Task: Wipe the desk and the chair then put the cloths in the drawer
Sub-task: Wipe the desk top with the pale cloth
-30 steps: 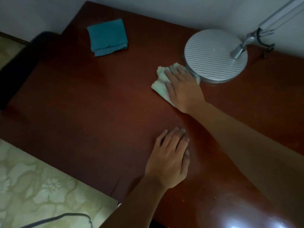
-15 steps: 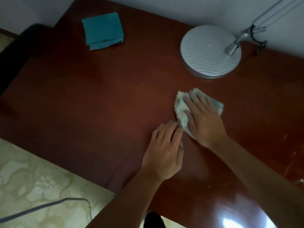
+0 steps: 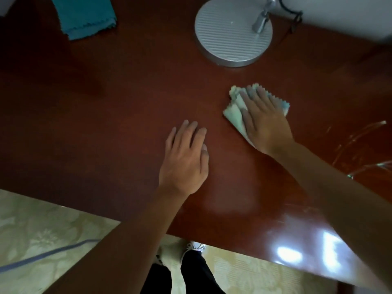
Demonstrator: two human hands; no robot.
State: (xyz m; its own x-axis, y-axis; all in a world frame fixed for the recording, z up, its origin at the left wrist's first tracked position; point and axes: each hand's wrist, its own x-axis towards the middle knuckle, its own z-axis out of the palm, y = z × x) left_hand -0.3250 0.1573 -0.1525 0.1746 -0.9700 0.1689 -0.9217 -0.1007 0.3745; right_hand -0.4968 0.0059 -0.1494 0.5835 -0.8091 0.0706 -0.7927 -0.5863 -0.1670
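A dark red wooden desk point(image 3: 106, 98) fills the view. My right hand point(image 3: 263, 122) lies flat with straight fingers on a crumpled pale green cloth point(image 3: 234, 112), pressing it onto the desk right of centre. My left hand point(image 3: 184, 158) rests palm down on the bare wood, a little to the left of the cloth and nearer to me, holding nothing. A folded teal cloth point(image 3: 83, 15) lies at the far left corner of the desk. The chair and the drawer are out of view.
A round silver lamp base point(image 3: 231, 35) with its arm and cable stands at the back, just beyond the green cloth. The desk's front edge runs diagonally below my arms. Patterned floor point(image 3: 42, 230), a grey cable and my feet show below it.
My right hand slid the green cloth from beside the lamp base back toward me, then a little to the right, away from my left hand. My left hand stayed flat on the desk.
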